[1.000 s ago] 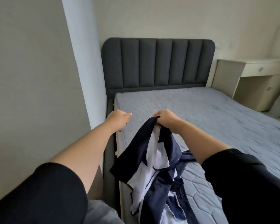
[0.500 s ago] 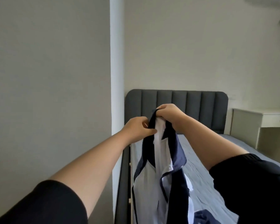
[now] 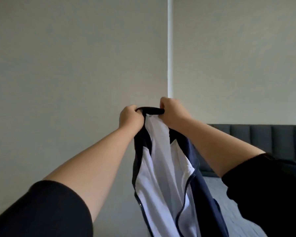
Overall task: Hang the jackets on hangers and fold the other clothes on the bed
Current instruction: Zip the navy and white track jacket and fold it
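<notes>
You hold a navy and white zip jacket [image 3: 162,168] up high in front of you with both hands; your left hand [image 3: 129,117] has its fingers curled tight round the left end of the dark collar [image 3: 150,110], and your right hand [image 3: 172,111] has its fingers curled tight round the right end; the two fists sit close together, with just a short bit of collar showing between them; the jacket hangs down from your hands, open at the front, with the white inside facing you and blue edges on each side; a zip [image 3: 193,175] runs down the right edge; the bottom of the jacket goes out of view, so you cannot tell if it touches anything; behind your hands is a plain grey wall [image 3: 75,65], and a pale upright strip [image 3: 169,48] runs down it to just above your right hand; low on your right a dark grey padded headboard [image 3: 263,135] stands against the wall, and your right arm covers part of it; the grey-blue mattress [image 3: 232,218] shows between the jacket and your black right sleeve [image 3: 272,189]; your black left sleeve [image 3: 41,211] fills the bottom left corner.
</notes>
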### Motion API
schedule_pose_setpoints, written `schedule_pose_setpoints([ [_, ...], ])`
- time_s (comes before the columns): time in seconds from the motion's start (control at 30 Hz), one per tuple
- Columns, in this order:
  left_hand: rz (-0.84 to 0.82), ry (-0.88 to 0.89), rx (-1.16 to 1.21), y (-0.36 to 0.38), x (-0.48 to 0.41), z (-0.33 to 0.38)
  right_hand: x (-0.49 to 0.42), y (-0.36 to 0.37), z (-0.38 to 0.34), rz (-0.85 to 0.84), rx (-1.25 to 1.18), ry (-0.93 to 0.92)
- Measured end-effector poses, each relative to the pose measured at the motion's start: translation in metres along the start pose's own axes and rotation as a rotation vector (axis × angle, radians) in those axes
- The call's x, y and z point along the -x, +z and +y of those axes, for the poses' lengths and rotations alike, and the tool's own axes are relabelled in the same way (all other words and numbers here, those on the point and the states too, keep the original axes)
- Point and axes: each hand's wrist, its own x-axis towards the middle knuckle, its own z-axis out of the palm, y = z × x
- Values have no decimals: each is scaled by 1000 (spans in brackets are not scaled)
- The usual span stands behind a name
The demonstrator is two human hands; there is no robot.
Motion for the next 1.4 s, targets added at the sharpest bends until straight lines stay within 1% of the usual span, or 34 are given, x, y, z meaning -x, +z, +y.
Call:
schedule_pose_setpoints([
  [0.07,13,43,-94,-41,-9,-13,-16,11,-34,26,110,-96],
  [0.13,-32,136,-274,-89,-12,-23,-27,19,-67,88,132,-144],
  [0.17,-65,197,-444,-113,-13,-26,-32,22,-84,119,133,-156],
  [0.23,-107,327,-875,-160,-17,-28,-41,28,-116,187,177,-185],
  [0.27,-98,375,-1055,-184,-20,-27,-46,31,-134,223,183,-204],
  [0.33,-12,416,-1251,-226,-26,-25,-55,35,-167,275,160,-229],
  [0.37,48,392,-1309,-244,-27,-24,-59,37,-181,283,139,-222],
  [0.43,139,267,-1390,-275,-25,-28,-61,45,-201,240,113,-183],
  [0.47,140,191,-1426,-286,-21,-34,-58,52,-207,182,125,-170],
  [0.53,76,28,-1453,-302,-11,-53,-51,69,-213,44,165,-141],
  [0.6,25,-146,-1400,-309,-5,-74,-48,83,-211,-37,128,-81],
  [0.63,28,-214,-1354,-311,-5,-82,-48,88,-210,-36,81,-47],
  [0.7,73,-310,-1205,-311,-2,-89,-47,96,-208,43,-7,1],
  [0.73,38,-369,-1126,-309,0,-92,-45,102,-208,48,-24,21],
  [0.77,-59,-450,-1047,-306,2,-97,-41,107,-208,-14,-28,43],
  [0.8,-193,-554,-976,-302,5,-102,-36,112,-208,-135,-33,72],
  [0.83,-294,-648,-904,-298,7,-106,-32,118,-208,-287,-65,111],
  [0.87,-330,-716,-835,-296,9,-109,-29,123,-207,-425,-120,158],
  [0.9,-307,-752,-773,-294,9,-111,-27,126,-208,-527,-186,195],
  [0.93,-269,-773,-725,-293,8,-110,-25,129,-209,-587,-263,228],
  [1.0,-195,-798,-624,-294,5,-111,-23,135,-213,-621,-426,303],
  [1.07,-135,-825,-510,-294,2,-114,-19,137,-215,-647,-612,425],
  [1.13,-80,-854,-367,-293,3,-118,-13,137,-214,-730,-754,530],
  [1.2,-55,-833,-216,-289,2,-123,-8,137,-212,-806,-856,589],
  [1.23,-30,-806,-161,-285,3,-125,-5,138,-211,-819,-909,615],
  [1.3,50,-761,-81,-275,5,-127,-2,140,-209,-790,-1022,657],
  [1.33,55,-751,-55,-269,6,-128,-2,142,-206,-754,-1076,662],
  [1.4,-24,-750,-15,-259,9,-131,-2,145,-195,-697,-1145,627],
])
